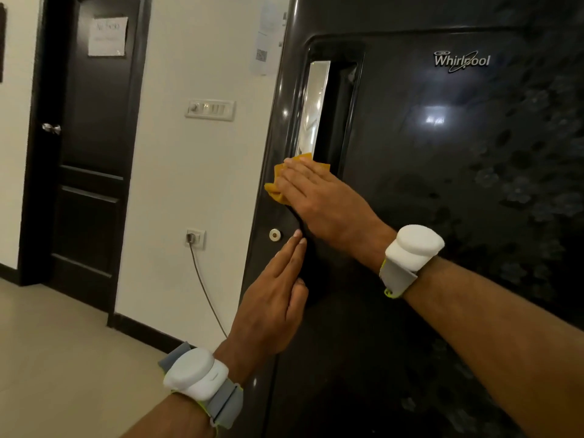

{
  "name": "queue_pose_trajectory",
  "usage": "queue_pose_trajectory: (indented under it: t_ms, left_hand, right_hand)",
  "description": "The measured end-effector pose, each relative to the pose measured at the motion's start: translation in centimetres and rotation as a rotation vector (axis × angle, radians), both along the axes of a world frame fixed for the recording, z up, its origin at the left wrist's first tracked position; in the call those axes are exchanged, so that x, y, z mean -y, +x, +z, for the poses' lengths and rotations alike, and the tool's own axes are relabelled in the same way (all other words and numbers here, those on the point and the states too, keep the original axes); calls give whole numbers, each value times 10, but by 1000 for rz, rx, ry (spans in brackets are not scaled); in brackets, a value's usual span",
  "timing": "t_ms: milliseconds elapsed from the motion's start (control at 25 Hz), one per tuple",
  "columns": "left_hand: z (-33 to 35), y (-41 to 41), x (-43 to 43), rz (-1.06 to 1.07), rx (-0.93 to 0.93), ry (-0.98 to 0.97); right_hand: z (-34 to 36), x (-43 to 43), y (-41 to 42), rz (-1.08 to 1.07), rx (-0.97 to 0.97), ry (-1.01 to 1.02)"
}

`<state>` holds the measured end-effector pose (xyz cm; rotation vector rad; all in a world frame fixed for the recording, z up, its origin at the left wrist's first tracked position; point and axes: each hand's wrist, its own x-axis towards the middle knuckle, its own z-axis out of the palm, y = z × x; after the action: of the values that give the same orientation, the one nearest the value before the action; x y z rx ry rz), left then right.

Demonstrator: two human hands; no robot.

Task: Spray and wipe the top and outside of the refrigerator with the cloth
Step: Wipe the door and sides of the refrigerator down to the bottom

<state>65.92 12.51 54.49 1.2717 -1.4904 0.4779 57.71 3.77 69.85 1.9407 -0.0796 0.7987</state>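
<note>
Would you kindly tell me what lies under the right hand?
A yellow-orange cloth, pressed by the right hand against the refrigerator door. Only its edges show; the hand covers the rest.

The black refrigerator (pixel 442 184) is glossy and smooth, throwing back light. A mirror-bright metal strip (pixel 313 102) lines its handle recess. The yellow cloth (pixel 274 188) looks soft and matt. Nearby, the dark wooden door (pixel 91 159) has a satin sheen and carries a paper notice (pixel 107 36).

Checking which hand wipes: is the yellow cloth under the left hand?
No, the right hand presses the yellow cloth flat against the refrigerator door, while the left hand rests bare on the door below.
</note>
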Motion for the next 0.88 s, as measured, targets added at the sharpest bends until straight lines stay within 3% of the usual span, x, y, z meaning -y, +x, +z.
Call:
queue_pose_trajectory:
  t_ms: [80, 200, 360, 520, 640, 680, 800, 880]
  left_hand:
    - [0, 0, 0, -16, -14, 1]
    - [-6, 0, -4, -46, 5, 27]
    - [-14, 0, -10, -14, -141, -150]
    - [-26, 9, -25, 173, -113, -166]
    - [-17, 7, -25, 165, -112, -140]
    - [-13, 5, -23, 134, -123, -133]
    - [-6, 3, -21, 46, -177, -53]
    - [-10, 3, -21, 63, -202, -36]
  right_hand:
    - [-17, 4, 0, 20, 7, -23]
    - [-39, 12, -20, 1, -201, -63]
    - [-80, 1, -11, 14, 34, 189]
    - [-120, 15, -40, 0, -196, -8]
    - [-93, -1, -28, -4, 149, 246]
    - [-99, -6, -21, 11, 183, 290]
    - [-129, 2, -32, 9, -65, 105]
    - [-114, 6, -43, -50, -12, 82]
